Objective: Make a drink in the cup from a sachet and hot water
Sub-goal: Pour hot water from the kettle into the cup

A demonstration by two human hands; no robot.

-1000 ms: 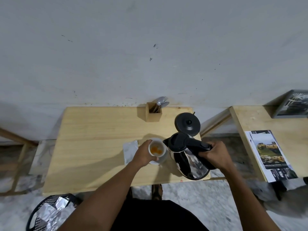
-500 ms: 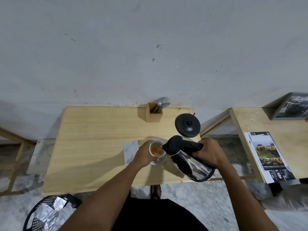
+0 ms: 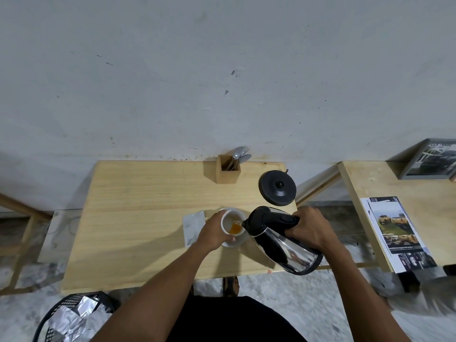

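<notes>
Both hands busy: left hand [image 3: 214,233] grip wraps white cup [image 3: 233,224], orange liquid inside; right hand [image 3: 310,229] grip clamps tilted kettle [image 3: 278,239].

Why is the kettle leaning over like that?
The kettle is tipped, spout over the cup, because the right hand pours. The left hand steadies the cup.

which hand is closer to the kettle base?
Right. The right hand grips the kettle handle, just this side of the black kettle base. The left hand holds the cup, farther left of it.
</notes>
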